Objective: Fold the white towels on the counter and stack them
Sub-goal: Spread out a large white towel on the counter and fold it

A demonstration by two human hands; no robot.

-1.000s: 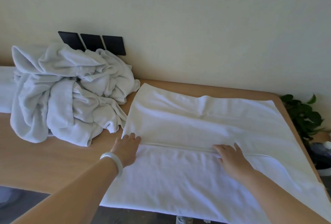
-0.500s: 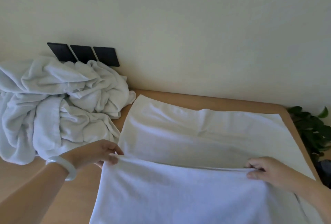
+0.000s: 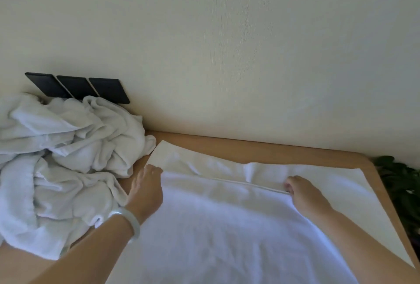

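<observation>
So the flat towel [image 3: 227, 227] is spread across the right half of the counter [image 3: 261, 149]. Its near layer is folded up toward the wall. The hem [image 3: 250, 184] of that top layer stops a bit short of the far edge, so a strip of the bottom layer shows behind it.

Both hands are on that hem line, well apart, one toward each end. The left hand [image 3: 146, 190] is palm down at the left corner, fingers reaching forward with the tips right on the towel edge. I honestly can't tell if it's pinching the cloth or just pressing it flat, since the thumb is hidden. The right hand [image 3: 304, 195] has its fingers curled in at the hem and looks to be pinching it, knuckles up, forearm lying across the towel. There's a pale bracelet [image 3: 127, 222] on the left wrist.

To the left, a big pile of crumpled towels [image 3: 68, 147] sits on the counter, touching the flat one's far left corner and right beside the left forearm.

The counter is light wood with a rounded far right corner, pushed up against a plain off-white wall [image 3: 227, 56]. Three black panels [image 3: 77, 88] sit in a row on the wall just behind the pile. A green plant [image 3: 400, 183] pokes in past the counter's right end.
</observation>
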